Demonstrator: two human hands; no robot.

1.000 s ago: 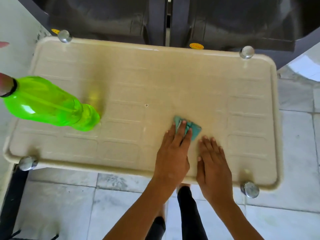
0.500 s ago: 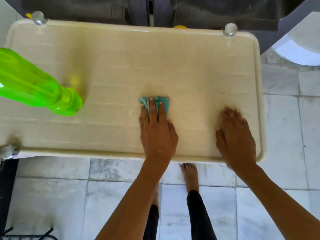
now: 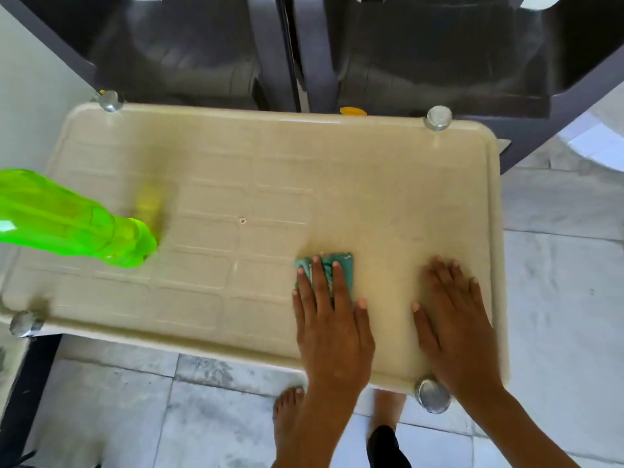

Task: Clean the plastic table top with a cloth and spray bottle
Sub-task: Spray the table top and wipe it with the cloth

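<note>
No legible text anywhere; only a yellow sticker (image 3: 353, 111) on the dark chair (image 3: 439, 62), print unreadable.

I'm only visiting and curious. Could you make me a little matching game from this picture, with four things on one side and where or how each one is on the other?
Things:
1. cloth
2. bottle
3. right hand
4. metal caps

Descriptions:
A. bright green, at the left end of the table top
B. flat on the bare table top
C. one at each corner
D. teal, under the fingers of the left hand

Pairs: 1-D, 2-A, 3-B, 4-C
</note>
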